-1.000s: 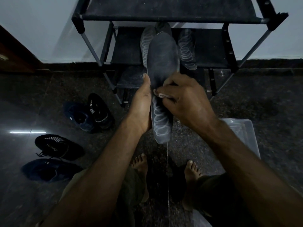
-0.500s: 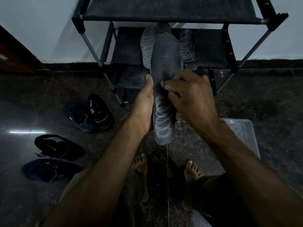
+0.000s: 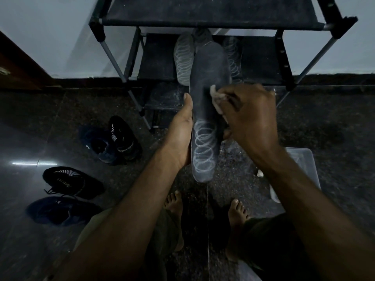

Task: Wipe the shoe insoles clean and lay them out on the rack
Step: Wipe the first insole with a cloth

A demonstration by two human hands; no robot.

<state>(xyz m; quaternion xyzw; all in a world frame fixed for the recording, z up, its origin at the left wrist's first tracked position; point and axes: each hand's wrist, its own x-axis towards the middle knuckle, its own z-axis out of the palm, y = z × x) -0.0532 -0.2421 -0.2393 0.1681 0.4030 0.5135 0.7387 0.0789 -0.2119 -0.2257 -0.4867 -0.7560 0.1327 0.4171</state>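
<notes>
A dark grey insole (image 3: 207, 102) with a pale spiral print near its heel is held up lengthwise in front of me. My left hand (image 3: 180, 134) grips its left edge, thumb along the side. My right hand (image 3: 247, 118) pinches a small pale wipe (image 3: 216, 98) against the insole's right side, near its middle. Behind it, on the middle shelf of the black shoe rack (image 3: 211, 16), lie a spiral-printed insole (image 3: 183, 59), a dark one partly hidden, and another printed insole (image 3: 233, 57).
Two pairs of dark shoes (image 3: 113, 140) (image 3: 71, 183) sit on the glossy dark floor at left. A clear plastic tub (image 3: 304, 169) stands at right behind my forearm. My bare feet (image 3: 237, 209) are below. A wooden door (image 3: 14, 63) is at far left.
My right hand has slid the wipe up the insole, from near the spiral print toward the middle and right edge. The left hand and insole rose slightly.
</notes>
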